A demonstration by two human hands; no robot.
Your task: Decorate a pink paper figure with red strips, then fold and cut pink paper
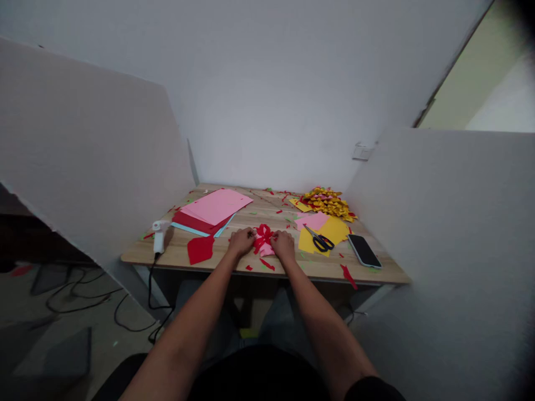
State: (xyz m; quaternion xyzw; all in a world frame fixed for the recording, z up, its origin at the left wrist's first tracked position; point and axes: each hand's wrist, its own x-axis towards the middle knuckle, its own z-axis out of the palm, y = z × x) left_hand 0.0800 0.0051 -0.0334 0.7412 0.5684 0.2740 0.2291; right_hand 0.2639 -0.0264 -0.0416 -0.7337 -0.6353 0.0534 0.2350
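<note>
A small red and pink paper piece (263,239), shaped like a flower, lies near the front edge of the wooden table (175,249). My left hand (242,241) is closed at its left side, the fingertips pinched on its edge. On the other side my right hand (283,245) pinches the right edge of the same piece. Thin red scraps (267,264) lie just in front of it. To the right, black-handled scissors (321,240) rest on yellow paper (335,229), beside pink sheets (314,221).
Pink sheets (221,205) on red and blue ones lie at the left, with a red piece (200,249) before them. A white corded tool (159,238) stands at the left edge. A yellow paper pile (330,203) lies back right, a phone (364,250) front right. Partitions flank the table.
</note>
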